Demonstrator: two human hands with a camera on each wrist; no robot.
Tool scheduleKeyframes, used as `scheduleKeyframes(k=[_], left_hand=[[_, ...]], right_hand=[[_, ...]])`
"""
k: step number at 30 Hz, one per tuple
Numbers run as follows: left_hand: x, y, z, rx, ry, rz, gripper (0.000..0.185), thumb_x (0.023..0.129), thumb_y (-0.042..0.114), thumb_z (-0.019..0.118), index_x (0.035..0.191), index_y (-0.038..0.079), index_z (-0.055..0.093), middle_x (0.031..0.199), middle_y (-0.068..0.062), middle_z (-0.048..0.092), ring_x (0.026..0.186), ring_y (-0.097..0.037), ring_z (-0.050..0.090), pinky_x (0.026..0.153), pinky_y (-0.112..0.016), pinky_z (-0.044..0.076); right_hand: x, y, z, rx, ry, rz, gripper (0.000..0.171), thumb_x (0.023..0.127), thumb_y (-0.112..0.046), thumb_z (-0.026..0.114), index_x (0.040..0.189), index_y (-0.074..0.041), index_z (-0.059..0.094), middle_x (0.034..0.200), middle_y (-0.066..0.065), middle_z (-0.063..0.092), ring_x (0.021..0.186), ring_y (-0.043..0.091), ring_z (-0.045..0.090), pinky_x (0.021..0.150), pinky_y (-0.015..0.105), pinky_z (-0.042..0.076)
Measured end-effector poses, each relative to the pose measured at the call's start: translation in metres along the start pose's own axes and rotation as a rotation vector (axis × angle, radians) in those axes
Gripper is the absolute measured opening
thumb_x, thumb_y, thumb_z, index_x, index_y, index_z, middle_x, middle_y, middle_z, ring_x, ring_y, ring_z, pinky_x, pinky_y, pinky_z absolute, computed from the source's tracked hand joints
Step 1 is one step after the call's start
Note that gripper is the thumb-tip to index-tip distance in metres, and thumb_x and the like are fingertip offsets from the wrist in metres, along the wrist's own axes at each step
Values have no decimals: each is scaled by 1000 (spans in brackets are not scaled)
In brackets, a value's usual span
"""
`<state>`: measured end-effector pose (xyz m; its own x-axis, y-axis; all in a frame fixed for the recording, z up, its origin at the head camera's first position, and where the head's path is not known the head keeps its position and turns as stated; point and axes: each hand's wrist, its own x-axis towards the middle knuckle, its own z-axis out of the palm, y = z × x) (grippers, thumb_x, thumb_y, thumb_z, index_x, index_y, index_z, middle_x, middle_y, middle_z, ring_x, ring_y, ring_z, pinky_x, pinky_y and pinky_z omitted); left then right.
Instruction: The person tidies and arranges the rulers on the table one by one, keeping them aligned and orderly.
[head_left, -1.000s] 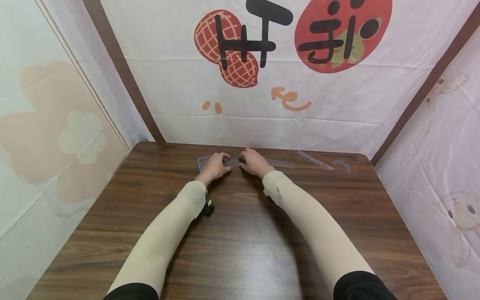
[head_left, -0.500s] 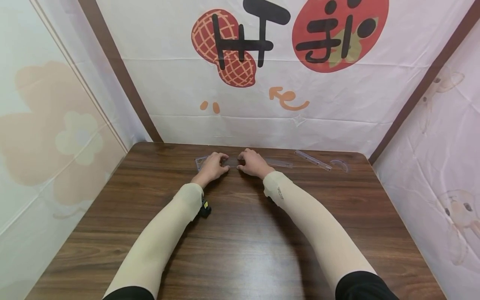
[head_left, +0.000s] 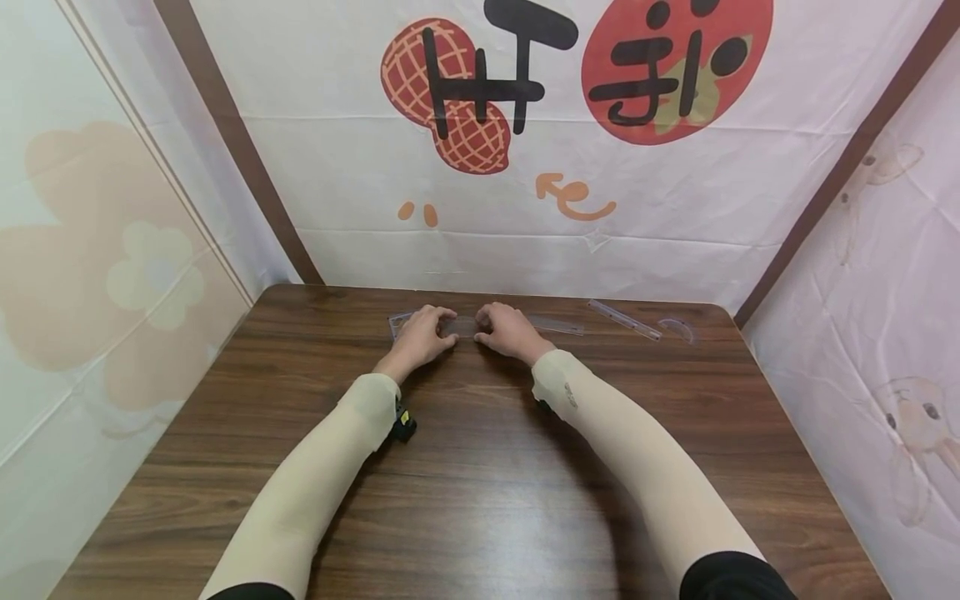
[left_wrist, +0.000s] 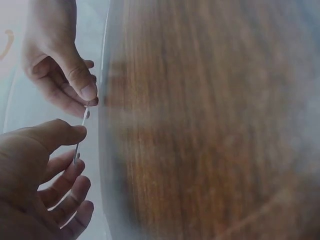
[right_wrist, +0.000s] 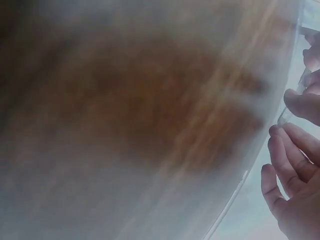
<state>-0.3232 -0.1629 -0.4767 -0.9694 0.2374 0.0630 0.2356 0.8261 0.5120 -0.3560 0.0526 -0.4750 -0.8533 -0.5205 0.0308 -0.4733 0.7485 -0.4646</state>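
In the head view, my left hand point(head_left: 422, 335) and right hand point(head_left: 513, 330) face each other near the table's far edge. Between them they pinch a thin clear plastic piece point(head_left: 462, 327), its outline partly hidden by fingers. The left wrist view shows the piece point(left_wrist: 81, 127) nearly edge-on, with the left thumb and fingertips on opposite faces. Close above, the right thumb and fingers grip its other end. A clear set square point(head_left: 397, 322) with blue edges lies partly behind the left hand. Right of the right hand lies a clear ruler-like strip point(head_left: 558, 326).
Farther right on the brown wooden table point(head_left: 480, 483) lie a clear ruler point(head_left: 625, 320), slanted, and a small protractor point(head_left: 678, 330). A printed white cloth point(head_left: 360, 192) hangs right behind the far edge, with more cloth on both sides.
Both hands keep hold of the clear piece at nearly the same place. The right hand and wrist come slightly toward me, and the left forearm shifts a little left as the head view drifts.
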Motion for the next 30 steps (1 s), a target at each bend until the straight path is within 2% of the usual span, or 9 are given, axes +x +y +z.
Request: scheduleKeyframes(k=[3, 8, 16, 25, 30], left_hand=[[-3, 1, -4, 10, 2, 17, 45, 104, 25, 73, 146, 11, 64, 137, -16, 59, 112, -31, 60, 95, -50, 51], [-7, 3, -11, 10, 19, 54, 45, 103, 22, 75, 145, 11, 65, 141, -16, 59, 116, -33, 60, 100, -54, 50], [-21, 4, -17, 52, 18, 113, 48, 100, 22, 78, 146, 12, 65, 142, -14, 60, 123, -32, 59, 109, -57, 45], [-38, 7, -21, 105, 58, 188, 49, 97, 25, 82, 142, 12, 68, 136, -11, 66, 125, -31, 60, 107, -53, 48], [-49, 9, -22, 107, 56, 203, 49, 97, 24, 83, 143, 12, 68, 135, -11, 67, 132, -35, 59, 116, -57, 42]], right_hand=[[-3, -1, 0, 9, 17, 2, 36, 105, -25, 74, 135, -7, 66, 129, 9, 67, 120, 26, 65, 114, 51, 44], [-11, -5, -3, 57, 56, -1, 39, 104, -23, 75, 137, -5, 65, 131, 11, 68, 120, 27, 66, 106, 46, 52], [-28, -13, -5, 106, 69, -36, 35, 102, -22, 78, 130, -5, 66, 122, 9, 70, 110, 24, 68, 96, 42, 57], [-45, -21, -3, 110, 96, -71, 38, 100, -14, 79, 132, -1, 66, 125, 11, 70, 112, 24, 69, 98, 38, 57], [-55, -26, -2, 109, 101, -95, 44, 98, -12, 80, 138, 1, 65, 125, 12, 70, 112, 25, 68, 99, 38, 57]])
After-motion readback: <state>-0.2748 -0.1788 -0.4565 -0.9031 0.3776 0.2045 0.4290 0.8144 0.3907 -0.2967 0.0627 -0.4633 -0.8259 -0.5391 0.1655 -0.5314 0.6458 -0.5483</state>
